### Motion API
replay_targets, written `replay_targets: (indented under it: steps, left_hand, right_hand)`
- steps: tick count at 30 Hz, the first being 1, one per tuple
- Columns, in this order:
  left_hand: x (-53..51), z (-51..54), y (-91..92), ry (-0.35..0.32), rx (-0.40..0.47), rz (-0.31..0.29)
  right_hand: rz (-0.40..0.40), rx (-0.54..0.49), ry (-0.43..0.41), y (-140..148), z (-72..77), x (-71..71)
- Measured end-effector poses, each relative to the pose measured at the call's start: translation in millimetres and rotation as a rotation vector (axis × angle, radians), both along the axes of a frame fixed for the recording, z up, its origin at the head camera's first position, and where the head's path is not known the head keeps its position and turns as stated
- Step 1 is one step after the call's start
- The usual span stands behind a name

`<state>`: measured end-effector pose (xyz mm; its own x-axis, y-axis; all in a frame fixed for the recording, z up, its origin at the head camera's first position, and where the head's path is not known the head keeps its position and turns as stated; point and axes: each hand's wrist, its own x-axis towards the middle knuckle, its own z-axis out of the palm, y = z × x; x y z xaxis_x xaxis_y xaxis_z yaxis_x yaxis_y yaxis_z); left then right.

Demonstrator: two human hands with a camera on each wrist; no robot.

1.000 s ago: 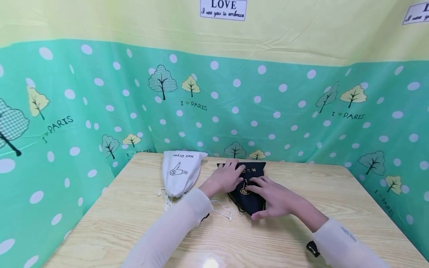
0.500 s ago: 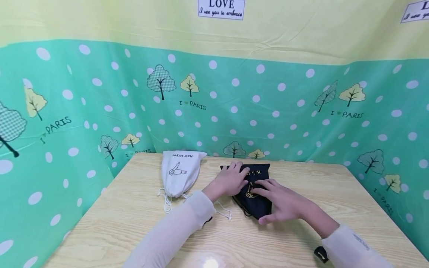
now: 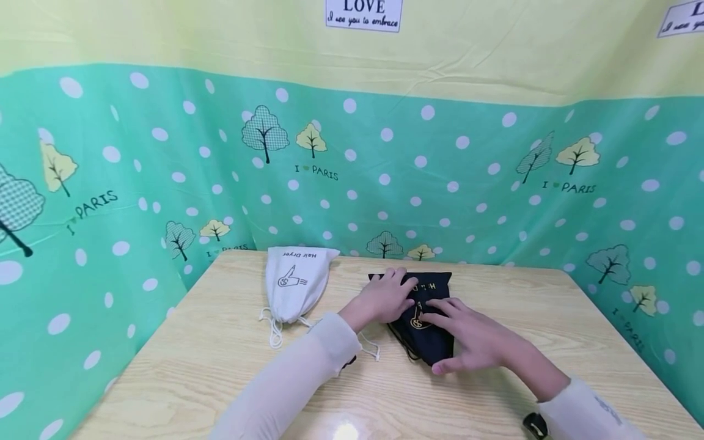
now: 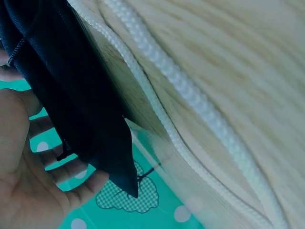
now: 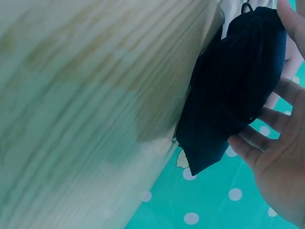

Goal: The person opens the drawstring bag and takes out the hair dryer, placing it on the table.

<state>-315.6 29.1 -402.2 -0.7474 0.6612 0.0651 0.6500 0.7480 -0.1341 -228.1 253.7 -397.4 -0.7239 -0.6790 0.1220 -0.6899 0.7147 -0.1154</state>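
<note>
A black drawstring bag [image 3: 434, 342] with gold print lies on the table, its wide flat end toward the back edge. My left hand [image 3: 384, 298] rests on the bag's left upper part, fingers spread. On its right side lies my right hand [image 3: 475, 336], fingers extended over the print and thumb by the narrow end. In the left wrist view, the fingers of the left hand [image 4: 28, 176] touch the dark cloth [image 4: 86, 105]. The right wrist view shows the bag [image 5: 233, 81] against the fingertips of the right hand [image 5: 281, 148].
A white drawstring bag [image 3: 297, 284] marked "Hair Dryer" lies at the back left of the wooden table [image 3: 220, 366], its white cords trailing toward my left forearm. Small black things show beside both sleeves. A patterned curtain [image 3: 330, 208] hangs behind the table.
The black bag has slid a little to the right and toward me, with both hands moving along on it. The white bag has stayed in place.
</note>
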Motion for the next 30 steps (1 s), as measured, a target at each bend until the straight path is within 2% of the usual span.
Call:
replay_targets:
  steps: [6,19,26,30]
  left_hand:
    - [0.2,-0.3,1.9,-0.010,-0.004,-0.006]
    - [-7.8,0.3,-0.9,-0.040,0.044,-0.027]
    - [-9.3,-1.8,-1.7,-0.046,0.055,-0.027]
    - [-9.5,-2.2,-2.1,-0.055,0.073,-0.024]
  right_hand:
    - [0.011,-0.008,0.030,1,-1.3,3.4]
    - [-0.046,-0.019,-0.044,-13,-0.8,4.4]
    - [-0.050,-0.017,-0.082,-11,1.2,2.9]
    - [-0.044,-0.006,-0.058,-10,0.7,2.0]
